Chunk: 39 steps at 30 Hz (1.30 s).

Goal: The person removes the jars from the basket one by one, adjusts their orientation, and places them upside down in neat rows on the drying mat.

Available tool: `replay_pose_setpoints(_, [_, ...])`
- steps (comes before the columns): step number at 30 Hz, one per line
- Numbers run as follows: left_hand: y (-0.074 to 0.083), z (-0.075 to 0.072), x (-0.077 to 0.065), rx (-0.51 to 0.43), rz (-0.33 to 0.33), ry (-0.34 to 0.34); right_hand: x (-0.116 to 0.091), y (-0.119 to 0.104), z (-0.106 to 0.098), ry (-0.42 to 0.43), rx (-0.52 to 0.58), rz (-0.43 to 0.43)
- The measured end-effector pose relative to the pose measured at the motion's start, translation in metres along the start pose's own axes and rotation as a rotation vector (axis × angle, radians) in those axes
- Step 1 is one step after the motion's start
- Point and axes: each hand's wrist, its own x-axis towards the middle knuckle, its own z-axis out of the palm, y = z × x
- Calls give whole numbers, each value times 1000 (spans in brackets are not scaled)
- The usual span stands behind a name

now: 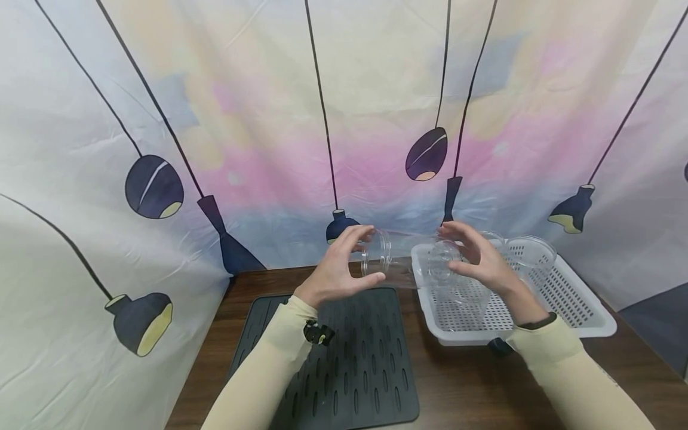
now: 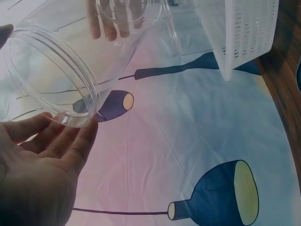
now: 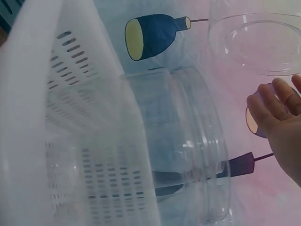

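Note:
A clear plastic jar lies sideways in the air between both hands, above the gap between the mat and the basket. My left hand holds its ridged open end, thumb on one side and fingers on the other. In the left wrist view the fingers press the ridged rim from below. My right hand grips the closed end, thumb toward me. The right wrist view has the jar's round base just above the fingers of the right hand.
A white perforated basket stands at the right, with several clear containers in it, one jar rising above the back rim. A dark grey ridged mat lies on the brown wooden table. Behind hangs a lamp-patterned cloth.

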Motion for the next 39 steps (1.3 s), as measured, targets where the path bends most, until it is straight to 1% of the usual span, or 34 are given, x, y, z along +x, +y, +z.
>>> replay_pose_setpoints(3, [0, 0, 0, -2, 8, 3, -4, 2, 1, 35, 20, 26])
replay_pose_setpoints(5, [-1, 0, -1, -8, 14, 6, -6, 3, 3, 63, 57, 25])
replay_pose_setpoints(9, [-1, -1, -1, -25, 25, 22, -7, 3, 8, 113, 191, -34])
replay_pose_setpoints(12, [-2, -2, -1, -37, 25, 29, -7, 4, 11, 132, 264, -82])
replay_pose_setpoints(17, [-4, 0, -2, -54, 27, 37, -8, 9, 17, 124, 375, -134])
replay_pose_setpoints(20, [-4, 1, -2, -64, 39, 46, -9, 12, 20, 118, 446, -149])
replay_pose_setpoints(26, [-4, 1, 0, -83, 61, 48, -6, 17, 25, 65, 577, -208])
replay_pose_setpoints(29, [-3, 1, 1, -102, 66, 48, -5, 18, 27, 47, 576, -248])
replay_pose_setpoints(33, [0, 0, 2, -129, 54, 47, -4, 19, 29, 38, 560, -294])
replay_pose_setpoints(36, [5, 0, 2, -142, 42, 42, -4, 19, 30, 40, 564, -292])
replay_pose_setpoints(39, [8, -1, 3, -154, 38, 38, -5, 19, 30, 53, 558, -264])
